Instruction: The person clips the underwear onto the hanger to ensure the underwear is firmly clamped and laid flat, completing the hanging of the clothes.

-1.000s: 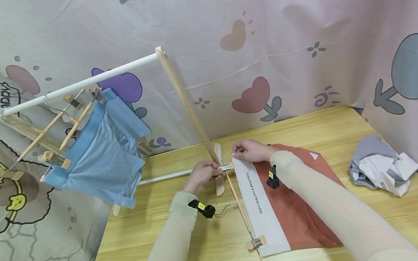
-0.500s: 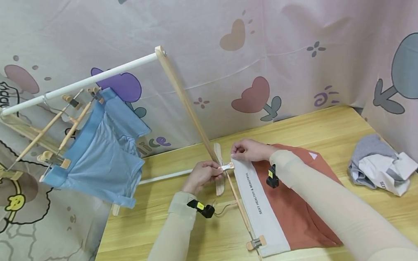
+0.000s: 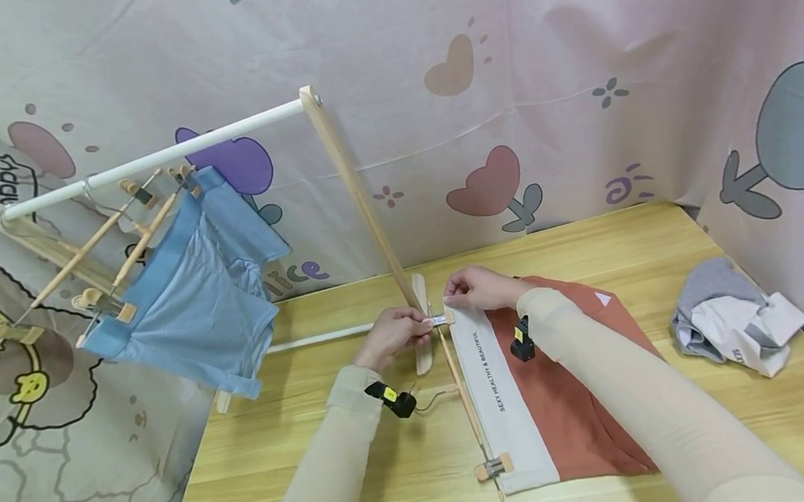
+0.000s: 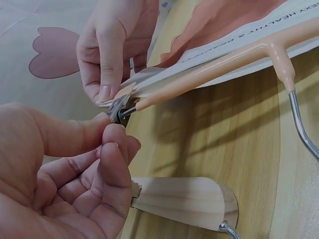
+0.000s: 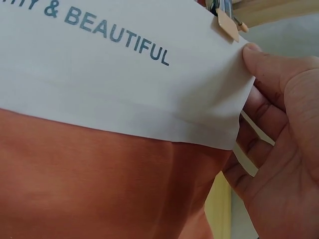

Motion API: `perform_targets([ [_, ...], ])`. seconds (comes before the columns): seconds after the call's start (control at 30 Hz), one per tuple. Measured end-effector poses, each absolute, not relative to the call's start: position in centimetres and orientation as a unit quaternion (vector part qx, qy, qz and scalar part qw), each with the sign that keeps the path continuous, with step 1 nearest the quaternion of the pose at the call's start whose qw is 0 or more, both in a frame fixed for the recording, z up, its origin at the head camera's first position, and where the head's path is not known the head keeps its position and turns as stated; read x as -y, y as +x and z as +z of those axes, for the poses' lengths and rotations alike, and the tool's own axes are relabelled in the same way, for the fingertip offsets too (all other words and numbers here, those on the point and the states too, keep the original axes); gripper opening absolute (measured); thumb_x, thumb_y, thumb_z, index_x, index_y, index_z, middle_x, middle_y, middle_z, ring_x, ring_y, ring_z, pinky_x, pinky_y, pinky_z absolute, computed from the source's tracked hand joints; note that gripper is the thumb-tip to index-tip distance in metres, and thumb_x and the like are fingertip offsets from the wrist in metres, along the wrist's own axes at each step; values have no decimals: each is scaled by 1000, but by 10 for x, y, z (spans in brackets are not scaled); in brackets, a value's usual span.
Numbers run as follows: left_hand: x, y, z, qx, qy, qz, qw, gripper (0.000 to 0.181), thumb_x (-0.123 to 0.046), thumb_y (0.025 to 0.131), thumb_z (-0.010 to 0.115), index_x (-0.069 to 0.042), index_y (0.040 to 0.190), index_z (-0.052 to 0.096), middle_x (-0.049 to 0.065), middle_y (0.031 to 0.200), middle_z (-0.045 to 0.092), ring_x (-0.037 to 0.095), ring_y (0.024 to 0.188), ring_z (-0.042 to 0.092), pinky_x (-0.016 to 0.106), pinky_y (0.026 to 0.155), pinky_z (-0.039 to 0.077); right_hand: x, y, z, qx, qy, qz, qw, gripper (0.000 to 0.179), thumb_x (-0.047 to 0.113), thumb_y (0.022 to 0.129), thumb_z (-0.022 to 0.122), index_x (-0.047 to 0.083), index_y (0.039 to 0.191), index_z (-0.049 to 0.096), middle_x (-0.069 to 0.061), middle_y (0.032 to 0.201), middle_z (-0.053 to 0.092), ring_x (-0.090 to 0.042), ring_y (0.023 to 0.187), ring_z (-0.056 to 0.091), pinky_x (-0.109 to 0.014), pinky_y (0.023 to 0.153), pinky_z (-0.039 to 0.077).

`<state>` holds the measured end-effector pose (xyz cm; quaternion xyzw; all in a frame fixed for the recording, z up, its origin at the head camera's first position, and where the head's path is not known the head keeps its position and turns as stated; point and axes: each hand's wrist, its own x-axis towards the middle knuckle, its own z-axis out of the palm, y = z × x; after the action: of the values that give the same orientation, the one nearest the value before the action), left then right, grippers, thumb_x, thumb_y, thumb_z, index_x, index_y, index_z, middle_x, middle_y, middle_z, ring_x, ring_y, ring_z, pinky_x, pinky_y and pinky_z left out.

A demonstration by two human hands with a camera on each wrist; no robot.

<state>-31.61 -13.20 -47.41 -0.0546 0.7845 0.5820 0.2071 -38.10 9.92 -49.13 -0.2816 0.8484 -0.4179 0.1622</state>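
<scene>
Rust-red underpants (image 3: 573, 403) with a white printed waistband (image 3: 504, 409) lie flat on the table. Along the waistband's edge runs a wooden clip hanger (image 3: 461, 389). My left hand (image 3: 395, 335) pinches the hanger's far clip (image 3: 442, 321) between thumb and forefinger. That clip's wooden tip (image 5: 228, 26) lies over the waistband in the right wrist view. My right hand (image 3: 480, 288) pinches the waistband's far corner, close beside the clip. The near clip (image 3: 493, 467) sits on the waistband's other end.
A wooden rack with a white rail (image 3: 199, 147) stands at left. Light-blue underpants (image 3: 190, 285) hang there from another clip hanger. A crumpled grey and white cloth (image 3: 731, 318) lies at right. The rack's foot (image 4: 184, 199) is just below my left hand.
My left hand has shifted slightly right with the far clip, whose tip now reaches over the waistband's edge. My right hand still holds the corner, barely moved.
</scene>
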Motion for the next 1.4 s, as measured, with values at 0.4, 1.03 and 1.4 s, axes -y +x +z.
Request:
perform_targets([
  [0.4, 121, -315, -467, -810, -54, 551, 196, 5, -5, 98, 72, -3, 95, 69, 6, 88, 73, 12, 76, 67, 24, 76, 59, -98, -380, -487, -854, -276, -411, 160, 14, 21, 105, 70, 8, 105, 74, -3, 91, 68, -15, 81, 58, -27, 73, 48],
  [1.03, 111, -312, -469, -834, -66, 515, 187, 9, -11, 99, 74, -2, 100, 71, 5, 87, 74, 13, 75, 67, 33, 84, 62, -97, -379, -488, -860, -273, -404, 150, 14, 23, 105, 70, 9, 103, 73, -3, 90, 68, -15, 81, 58, -27, 74, 48],
  [1.4, 114, -304, -477, -873, -51, 450, 178, 16, -17, 101, 74, -2, 96, 74, 10, 91, 73, 18, 79, 67, 30, 76, 58, -105, -371, -487, -873, -281, -384, 107, 13, 21, 107, 68, 10, 113, 71, -5, 106, 73, -18, 95, 63, -36, 90, 54],
])
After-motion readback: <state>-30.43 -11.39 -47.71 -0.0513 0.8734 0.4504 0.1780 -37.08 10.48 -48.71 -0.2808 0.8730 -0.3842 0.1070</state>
